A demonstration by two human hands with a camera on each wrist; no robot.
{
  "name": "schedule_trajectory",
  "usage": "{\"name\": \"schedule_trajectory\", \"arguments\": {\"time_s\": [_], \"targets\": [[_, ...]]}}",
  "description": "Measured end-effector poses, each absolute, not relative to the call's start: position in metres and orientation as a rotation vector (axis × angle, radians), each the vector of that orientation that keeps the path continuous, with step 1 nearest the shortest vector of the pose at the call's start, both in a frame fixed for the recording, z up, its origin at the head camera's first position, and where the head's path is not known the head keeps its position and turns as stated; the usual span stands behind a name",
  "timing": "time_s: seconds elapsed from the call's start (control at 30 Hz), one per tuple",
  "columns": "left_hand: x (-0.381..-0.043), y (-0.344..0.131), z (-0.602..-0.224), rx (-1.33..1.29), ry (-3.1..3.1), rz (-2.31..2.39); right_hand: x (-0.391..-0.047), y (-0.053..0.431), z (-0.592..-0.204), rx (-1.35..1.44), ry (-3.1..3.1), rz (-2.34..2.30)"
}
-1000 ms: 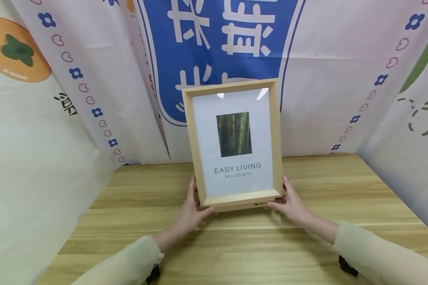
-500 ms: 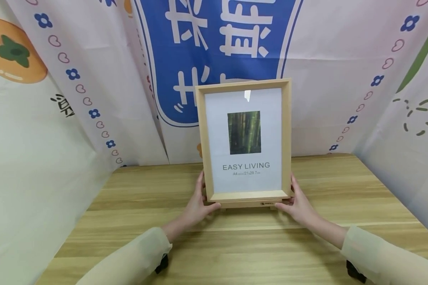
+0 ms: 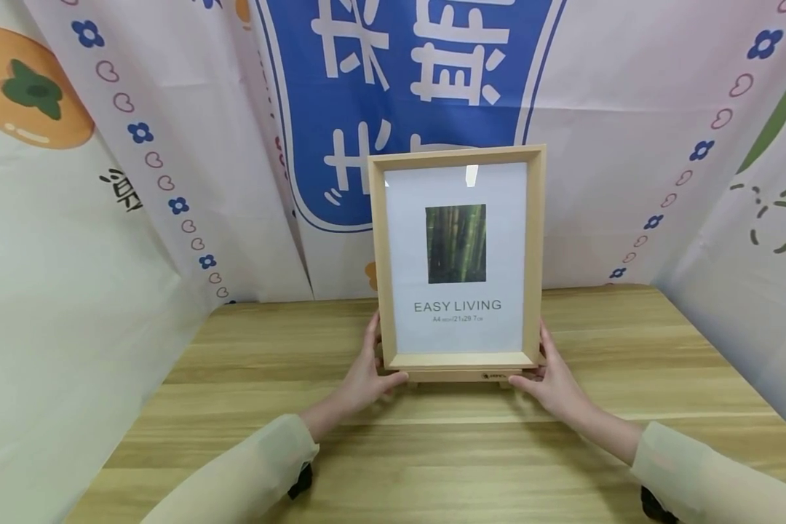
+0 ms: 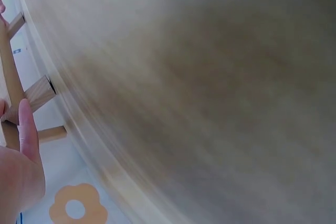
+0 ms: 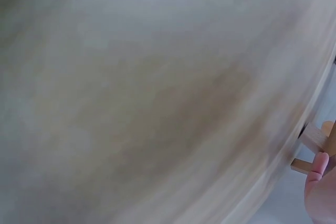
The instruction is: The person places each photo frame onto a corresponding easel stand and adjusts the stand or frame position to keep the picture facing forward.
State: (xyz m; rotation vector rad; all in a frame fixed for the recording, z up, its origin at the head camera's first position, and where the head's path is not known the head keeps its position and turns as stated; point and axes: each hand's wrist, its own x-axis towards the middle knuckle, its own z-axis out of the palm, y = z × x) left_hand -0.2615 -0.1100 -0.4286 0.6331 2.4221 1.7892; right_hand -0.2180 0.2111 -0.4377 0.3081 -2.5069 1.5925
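A light wood picture frame (image 3: 458, 255) with a bamboo print marked "EASY LIVING" stands nearly upright on the front ledge of a small wooden easel (image 3: 458, 376). My left hand (image 3: 363, 380) grips the lower left corner, thumb on the ledge and fingers up along the side. At the lower right corner my right hand (image 3: 557, 382) holds in the same way. Easel legs (image 4: 39, 93) meet the table in the left wrist view, beside the thumb. Another leg (image 5: 313, 137) shows at the edge of the right wrist view. The fingertips behind the frame are partly hidden.
A wood-grain table (image 3: 458, 458) lies under everything. Behind it hangs a white printed cloth (image 3: 589, 182) with a blue panel (image 3: 406, 109); similar cloth closes both sides. Pale sleeves (image 3: 236, 473) cover the forearms.
The picture frame and easel have shifted right and turned from a leftward tilt to nearly straight. Both hands moved along with them, keeping their hold; over the last half second the motion is slight.
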Motion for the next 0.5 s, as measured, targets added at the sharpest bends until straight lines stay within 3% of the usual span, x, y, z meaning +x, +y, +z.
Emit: {"name": "schedule_trajectory", "arguments": {"time_s": [0.5], "targets": [[-0.242, -0.110, -0.398, 0.661, 2.379, 1.778, -0.219, 0.224, -0.437, 0.331, -2.490, 1.603]]}}
